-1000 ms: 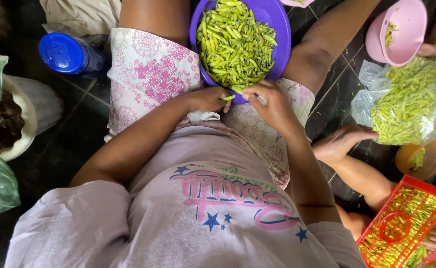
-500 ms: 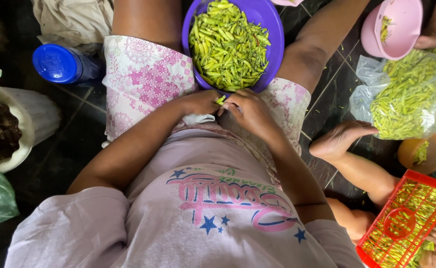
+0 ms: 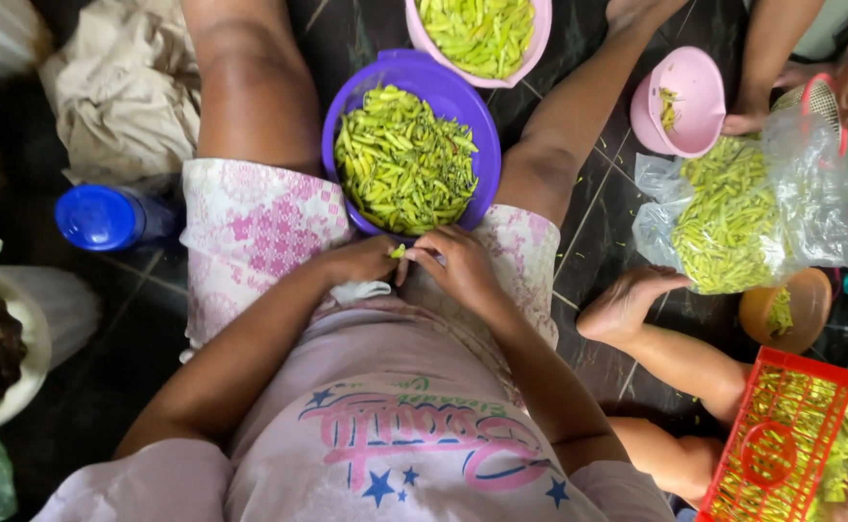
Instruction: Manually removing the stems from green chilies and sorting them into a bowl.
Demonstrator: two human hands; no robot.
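Centrally, left hand [image 3: 361,259] and right hand [image 3: 462,266] meet, fingertips pinching one small green chilli [image 3: 399,251] between them, just below the purple bowl [image 3: 414,72] heaped with slender green chillies. Upper left, a blue bottle [image 3: 105,217] lies.

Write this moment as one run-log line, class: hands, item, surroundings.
left hand + right hand: pinching one green chilli | purple bowl of chillies ahead, between knees | blue-capped bottle at left

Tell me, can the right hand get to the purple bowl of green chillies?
Probably yes. The right hand is right at the near rim of the purple bowl, pinching a green chilli with the left hand, and nothing lies between.
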